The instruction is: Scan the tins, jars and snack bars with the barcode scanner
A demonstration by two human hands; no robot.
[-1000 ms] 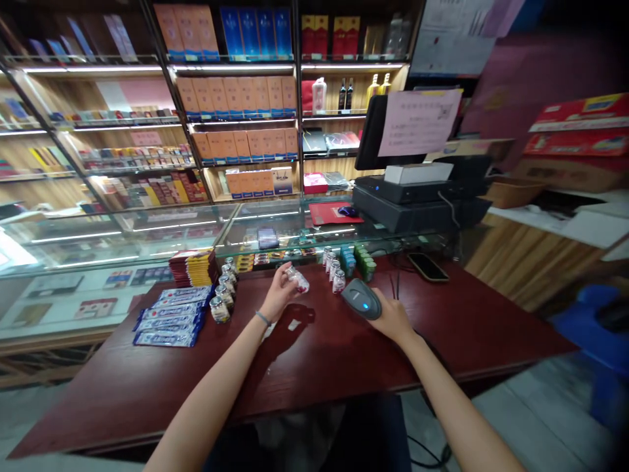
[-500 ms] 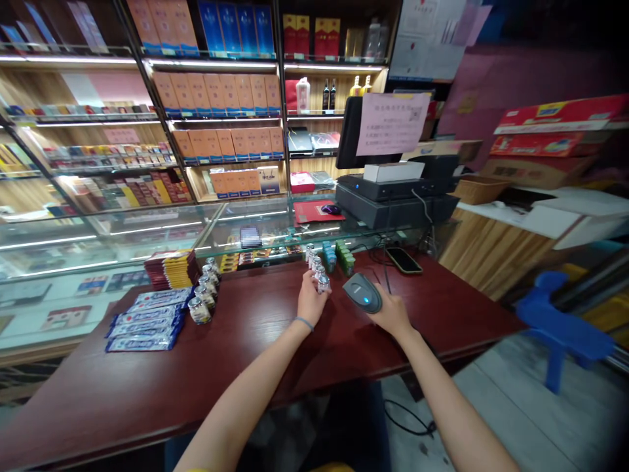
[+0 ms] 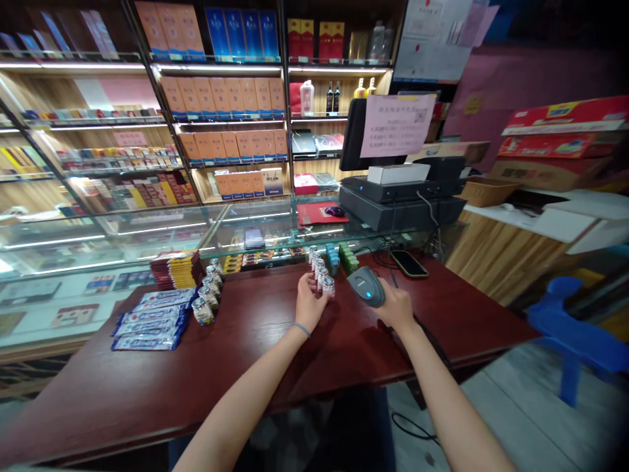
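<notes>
My left hand (image 3: pixel 310 303), with a blue band at the wrist, is beside a row of small clear jars with silvery lids (image 3: pixel 328 286). Its fingers are curved but apart, and the thumb reaches close to the nearest jar; whether it touches is hard to tell. My right hand (image 3: pixel 397 308) is wrapped round the handle of a grey barcode scanner (image 3: pixel 366 287), which has a blue light lit on top. The scanner's head points toward the jars. Behind them stand a blue row of small containers (image 3: pixel 333 259) and a green row (image 3: pixel 348 257).
Blue-and-white packets (image 3: pixel 151 324), brown-and-yellow packs (image 3: pixel 175 269) and another row of lidded jars (image 3: pixel 203 311) occupy the left of the dark red table (image 3: pixel 246 367). A phone (image 3: pixel 409 263) lies at right, before the cash register (image 3: pixel 398 203). A blue stool (image 3: pixel 572 328) stands beyond the edge.
My left hand's fingers have loosened and drawn back slightly from the nearest jar. The scanner stays in my right hand. The whole view has shifted slightly.
</notes>
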